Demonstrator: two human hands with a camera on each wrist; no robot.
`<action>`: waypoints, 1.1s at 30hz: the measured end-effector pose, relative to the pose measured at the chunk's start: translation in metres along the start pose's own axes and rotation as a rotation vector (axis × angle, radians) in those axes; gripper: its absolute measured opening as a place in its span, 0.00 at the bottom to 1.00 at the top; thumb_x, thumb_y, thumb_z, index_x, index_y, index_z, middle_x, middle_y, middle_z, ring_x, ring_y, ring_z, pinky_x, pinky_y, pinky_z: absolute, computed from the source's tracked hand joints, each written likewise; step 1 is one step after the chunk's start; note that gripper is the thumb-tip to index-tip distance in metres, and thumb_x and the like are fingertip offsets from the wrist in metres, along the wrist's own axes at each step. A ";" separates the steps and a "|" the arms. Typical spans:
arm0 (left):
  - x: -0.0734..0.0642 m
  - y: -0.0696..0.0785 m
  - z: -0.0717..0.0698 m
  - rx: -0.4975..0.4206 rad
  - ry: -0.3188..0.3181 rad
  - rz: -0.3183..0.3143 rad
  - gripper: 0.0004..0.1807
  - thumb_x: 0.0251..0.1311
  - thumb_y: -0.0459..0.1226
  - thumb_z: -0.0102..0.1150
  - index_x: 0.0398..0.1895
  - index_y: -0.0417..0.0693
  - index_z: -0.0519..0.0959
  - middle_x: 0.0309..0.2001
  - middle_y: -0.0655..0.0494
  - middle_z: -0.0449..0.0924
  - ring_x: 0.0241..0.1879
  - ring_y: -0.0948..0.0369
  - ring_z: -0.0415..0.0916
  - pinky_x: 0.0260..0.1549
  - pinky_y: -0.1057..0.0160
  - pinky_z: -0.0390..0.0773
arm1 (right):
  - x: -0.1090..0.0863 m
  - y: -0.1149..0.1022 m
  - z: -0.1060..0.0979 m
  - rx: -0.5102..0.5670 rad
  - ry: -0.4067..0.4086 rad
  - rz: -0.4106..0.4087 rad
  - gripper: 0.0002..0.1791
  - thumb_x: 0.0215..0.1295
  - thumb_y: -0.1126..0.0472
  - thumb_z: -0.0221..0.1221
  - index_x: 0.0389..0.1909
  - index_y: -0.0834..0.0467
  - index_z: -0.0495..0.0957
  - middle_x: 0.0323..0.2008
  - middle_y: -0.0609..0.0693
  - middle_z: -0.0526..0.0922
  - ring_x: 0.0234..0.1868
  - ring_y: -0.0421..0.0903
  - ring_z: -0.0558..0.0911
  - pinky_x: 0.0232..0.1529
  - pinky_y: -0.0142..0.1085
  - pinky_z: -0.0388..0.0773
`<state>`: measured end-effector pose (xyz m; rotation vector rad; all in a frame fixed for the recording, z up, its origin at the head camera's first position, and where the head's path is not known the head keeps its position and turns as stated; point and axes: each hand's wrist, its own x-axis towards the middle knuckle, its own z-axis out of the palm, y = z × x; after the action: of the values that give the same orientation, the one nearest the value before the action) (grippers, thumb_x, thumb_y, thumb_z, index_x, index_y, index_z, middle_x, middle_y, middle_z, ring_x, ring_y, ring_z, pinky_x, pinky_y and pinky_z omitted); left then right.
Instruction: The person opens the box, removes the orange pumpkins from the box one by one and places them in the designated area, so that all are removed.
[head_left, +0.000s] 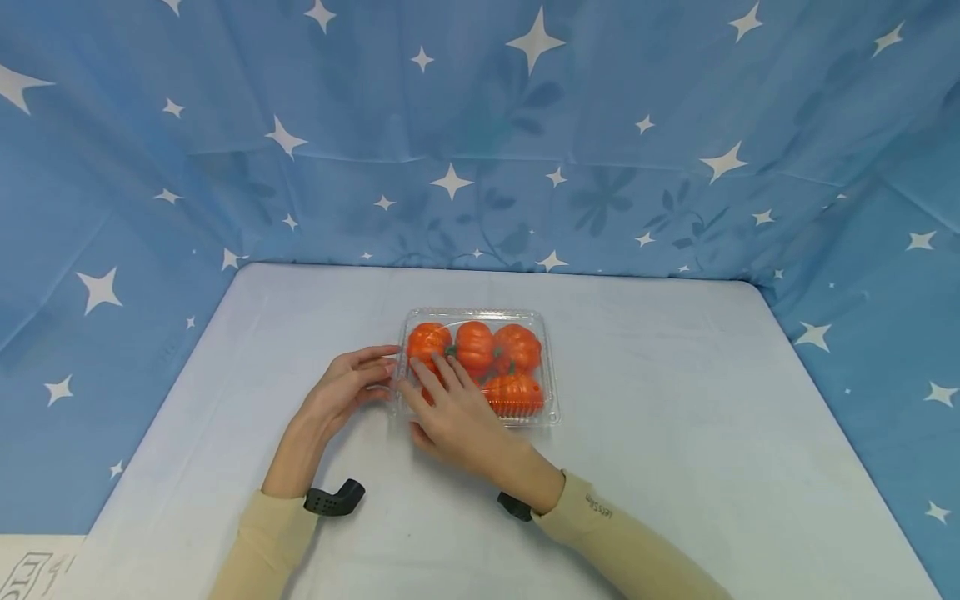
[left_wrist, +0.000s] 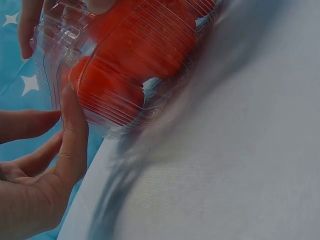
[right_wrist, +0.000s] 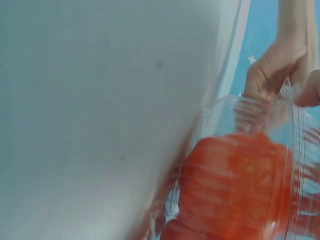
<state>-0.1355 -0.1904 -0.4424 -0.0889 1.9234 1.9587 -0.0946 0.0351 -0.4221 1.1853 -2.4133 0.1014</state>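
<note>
A clear plastic clamshell box (head_left: 552, 392) lies on the table with its lid down over several ribbed orange pumpkins (head_left: 517, 347) with green stems. My left hand (head_left: 347, 385) is at the box's left side. In the left wrist view its thumb (left_wrist: 74, 132) is against the ribbed wall, the other fingers loosely bent. Reaching across from the front, my right hand (head_left: 463, 419) has its fingers spread over the lid's front left part, hiding some pumpkins beneath. In the right wrist view, orange pumpkins (right_wrist: 230, 185) show blurred through the side wall.
The box stands on a white-covered table (head_left: 675, 417). Behind and around it hangs a blue curtain (head_left: 480, 125) with white stars. A black wrist camera (head_left: 335, 498) sits at my left cuff. Printed paper or card (head_left: 33, 571) shows at the lower left corner.
</note>
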 end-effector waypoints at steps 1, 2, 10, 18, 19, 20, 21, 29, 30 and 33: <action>0.000 0.000 0.000 0.003 -0.002 -0.004 0.27 0.75 0.33 0.52 0.74 0.35 0.65 0.54 0.53 0.81 0.45 0.64 0.80 0.43 0.67 0.84 | 0.000 -0.001 0.000 0.001 0.010 0.001 0.29 0.63 0.49 0.67 0.64 0.53 0.75 0.64 0.59 0.78 0.65 0.64 0.78 0.67 0.55 0.75; 0.000 0.000 0.001 0.006 -0.004 -0.006 0.27 0.75 0.33 0.52 0.74 0.35 0.65 0.54 0.53 0.81 0.45 0.64 0.80 0.43 0.67 0.84 | 0.000 -0.002 0.001 0.000 0.019 0.002 0.30 0.62 0.50 0.68 0.64 0.53 0.75 0.64 0.59 0.78 0.64 0.64 0.79 0.67 0.56 0.75; 0.001 0.003 0.006 0.046 -0.002 0.006 0.27 0.73 0.31 0.52 0.73 0.34 0.66 0.50 0.55 0.79 0.41 0.65 0.78 0.40 0.68 0.83 | -0.001 -0.002 0.005 0.063 0.147 0.043 0.29 0.56 0.57 0.70 0.62 0.53 0.79 0.61 0.59 0.81 0.61 0.64 0.81 0.64 0.57 0.77; -0.001 0.005 0.010 0.078 0.045 -0.002 0.25 0.72 0.32 0.50 0.71 0.36 0.68 0.49 0.57 0.82 0.39 0.65 0.78 0.38 0.68 0.81 | 0.001 0.001 0.004 0.117 0.203 0.066 0.25 0.60 0.57 0.65 0.61 0.53 0.80 0.60 0.58 0.82 0.61 0.62 0.82 0.64 0.56 0.77; -0.001 0.005 0.010 0.079 0.047 0.000 0.25 0.73 0.32 0.50 0.72 0.37 0.68 0.49 0.57 0.82 0.40 0.65 0.77 0.39 0.68 0.81 | 0.001 0.001 0.004 0.118 0.198 0.064 0.25 0.61 0.57 0.65 0.61 0.53 0.80 0.60 0.58 0.82 0.61 0.62 0.81 0.64 0.56 0.77; -0.001 0.004 0.011 0.076 0.051 -0.002 0.25 0.72 0.32 0.50 0.72 0.37 0.69 0.48 0.57 0.82 0.39 0.65 0.78 0.39 0.68 0.81 | 0.001 0.001 0.004 0.120 0.194 0.062 0.25 0.61 0.57 0.65 0.61 0.53 0.80 0.61 0.58 0.82 0.61 0.62 0.81 0.64 0.56 0.77; -0.001 0.004 0.011 0.081 0.048 0.004 0.26 0.73 0.33 0.50 0.72 0.37 0.68 0.48 0.57 0.81 0.39 0.65 0.77 0.39 0.68 0.81 | 0.001 0.001 0.004 0.118 0.190 0.063 0.26 0.61 0.57 0.65 0.61 0.53 0.80 0.61 0.58 0.82 0.61 0.62 0.81 0.64 0.56 0.77; 0.000 0.002 0.012 0.095 0.036 0.000 0.28 0.71 0.32 0.53 0.74 0.37 0.66 0.47 0.55 0.79 0.38 0.65 0.76 0.38 0.67 0.80 | 0.001 0.000 0.002 0.126 0.170 0.073 0.26 0.60 0.57 0.66 0.62 0.52 0.80 0.61 0.58 0.81 0.62 0.62 0.81 0.64 0.57 0.77; 0.000 0.002 0.012 0.098 0.037 -0.002 0.28 0.72 0.32 0.53 0.74 0.37 0.66 0.47 0.55 0.79 0.38 0.65 0.76 0.38 0.67 0.80 | 0.002 0.000 0.002 0.127 0.169 0.075 0.26 0.60 0.57 0.66 0.62 0.52 0.80 0.61 0.58 0.81 0.62 0.62 0.81 0.64 0.57 0.77; -0.002 0.002 0.012 0.099 0.039 -0.010 0.29 0.72 0.33 0.53 0.75 0.37 0.65 0.47 0.55 0.79 0.39 0.65 0.76 0.38 0.67 0.79 | 0.002 -0.001 0.002 0.128 0.163 0.077 0.26 0.60 0.57 0.66 0.62 0.52 0.80 0.61 0.58 0.81 0.62 0.63 0.81 0.64 0.57 0.77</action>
<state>-0.1317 -0.1787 -0.4389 -0.1099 2.0374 1.8653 -0.0952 0.0326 -0.4235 1.0929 -2.3370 0.3676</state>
